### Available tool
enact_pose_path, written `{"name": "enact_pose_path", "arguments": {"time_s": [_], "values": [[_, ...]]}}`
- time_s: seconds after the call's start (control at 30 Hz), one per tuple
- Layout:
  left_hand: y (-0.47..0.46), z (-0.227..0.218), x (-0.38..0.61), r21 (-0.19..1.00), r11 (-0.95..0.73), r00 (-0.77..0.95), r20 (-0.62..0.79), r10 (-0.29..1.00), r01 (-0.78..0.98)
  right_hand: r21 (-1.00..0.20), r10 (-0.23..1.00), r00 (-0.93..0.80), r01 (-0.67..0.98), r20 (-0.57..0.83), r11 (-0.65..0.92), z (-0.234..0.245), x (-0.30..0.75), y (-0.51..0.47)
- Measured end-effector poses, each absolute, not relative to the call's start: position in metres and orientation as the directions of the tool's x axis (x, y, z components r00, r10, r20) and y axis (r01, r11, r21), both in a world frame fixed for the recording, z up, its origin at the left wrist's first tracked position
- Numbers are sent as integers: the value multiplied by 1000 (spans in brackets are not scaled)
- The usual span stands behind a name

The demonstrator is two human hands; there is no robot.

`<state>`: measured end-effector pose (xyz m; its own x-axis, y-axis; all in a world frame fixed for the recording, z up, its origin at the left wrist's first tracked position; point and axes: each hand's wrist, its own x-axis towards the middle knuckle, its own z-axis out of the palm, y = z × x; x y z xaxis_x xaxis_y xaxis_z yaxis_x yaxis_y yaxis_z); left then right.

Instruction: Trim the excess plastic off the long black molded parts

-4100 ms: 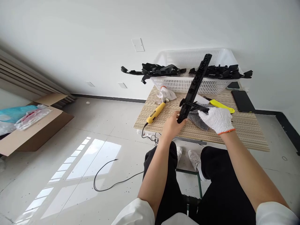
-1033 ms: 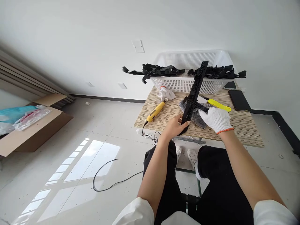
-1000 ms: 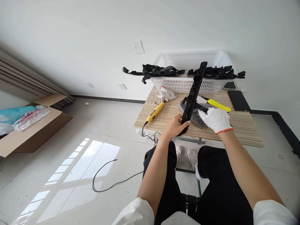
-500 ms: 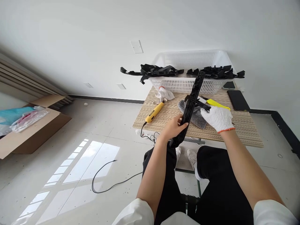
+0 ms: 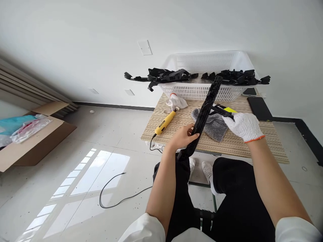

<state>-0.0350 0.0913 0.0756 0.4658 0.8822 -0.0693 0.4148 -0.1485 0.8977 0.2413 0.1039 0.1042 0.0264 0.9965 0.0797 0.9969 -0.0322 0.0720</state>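
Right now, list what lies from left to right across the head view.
Open brown cardboard box → yellow corded electric screwdriver → bare left hand gripping the long black plastic strip → crumpled grey cloth → white-gloved right hand.

She wears a white knit glove (image 5: 248, 125) with an orange cuff on the right hand (image 5: 242, 123); the left hand (image 5: 182, 137) is bare. White sleeves (image 5: 143, 230), black trousers (image 5: 239, 201), white shoes (image 5: 208, 170).

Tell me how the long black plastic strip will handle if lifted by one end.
The black plastic strip is probably stiff: it runs straight beyond the table edge. Likely light: the left hand props it near one end. Its side arm, pinched by the right hand, might snag the grey cloth.
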Motion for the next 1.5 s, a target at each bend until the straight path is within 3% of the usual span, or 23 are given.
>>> {"name": "enact_pose_path", "arguments": {"time_s": [0.37, 0.87, 1.03, 1.2, 1.37, 1.5], "values": [[80, 84, -33, 864, -145, 445, -100, 890, 483, -43, 980, 157, 987, 123, -153, 108, 231, 96], [70, 80, -36, 880, -135, 450, -97, 888, 455, -48, 958, 103, 994, 266, -94, 101, 219, 79], [73, 76, -39, 905, -140, 517, -98, 850, 402, 27, 977, 79, 996, 200, -87, 98, 223, 85], [75, 76, -39, 914, -153, 574, -100, 813, 377, 8, 982, 89, 996, 164, -91, 96, 228, 90], [73, 76, -39, 890, -137, 536, -133, 834, 434, 4, 988, 125, 992, 85, -126, 99, 226, 91], [70, 77, -41, 876, -141, 510, -131, 850, 461, -24, 987, 125, 992, 101, -123, 101, 223, 87]]}}
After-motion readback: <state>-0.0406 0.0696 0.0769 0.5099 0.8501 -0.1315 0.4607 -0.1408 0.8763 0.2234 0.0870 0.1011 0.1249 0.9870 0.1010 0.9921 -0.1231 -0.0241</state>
